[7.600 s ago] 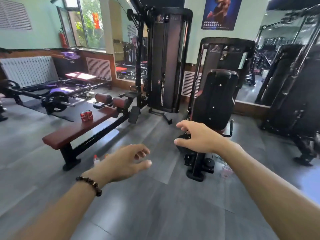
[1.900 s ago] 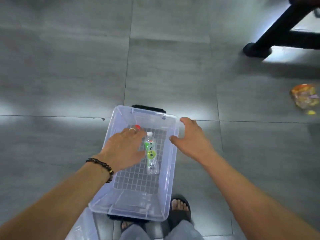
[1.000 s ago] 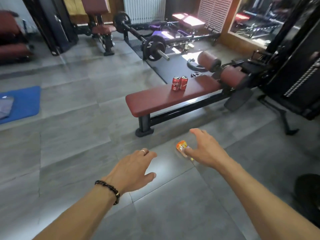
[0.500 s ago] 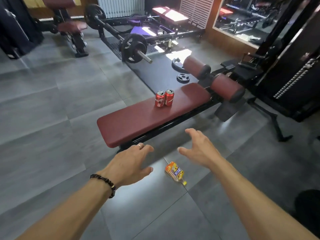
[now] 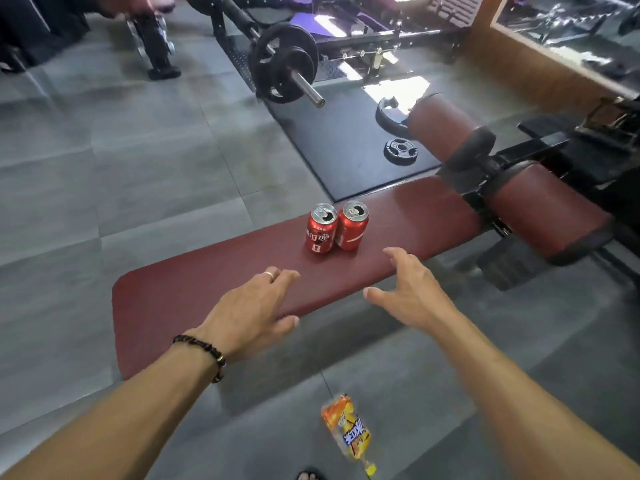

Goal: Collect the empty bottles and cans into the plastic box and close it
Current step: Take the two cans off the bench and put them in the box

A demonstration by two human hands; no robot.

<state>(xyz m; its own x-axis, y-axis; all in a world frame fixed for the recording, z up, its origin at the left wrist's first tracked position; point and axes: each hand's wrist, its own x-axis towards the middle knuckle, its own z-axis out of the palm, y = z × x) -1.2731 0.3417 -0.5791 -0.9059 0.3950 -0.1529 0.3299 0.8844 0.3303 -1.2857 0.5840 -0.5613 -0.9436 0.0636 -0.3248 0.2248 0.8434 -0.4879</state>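
Upright on the dark red padded bench (image 5: 207,299), two red aluminium soda cans (image 5: 335,227) stand touching side by side, their long axes vertical and opened tops facing up. Nearer, an orange plastic bottle (image 5: 349,432) lies on its side on the grey tiled floor (image 5: 104,161), cap end toward the camera. Both the left hand (image 5: 250,315) and right hand (image 5: 412,292) hover spread wide and empty over the bench's near edge, short of the cans.

The orange bottle (image 5: 349,433) is motion-blurred, and the bench (image 5: 214,289) legs are hidden beneath its pad.
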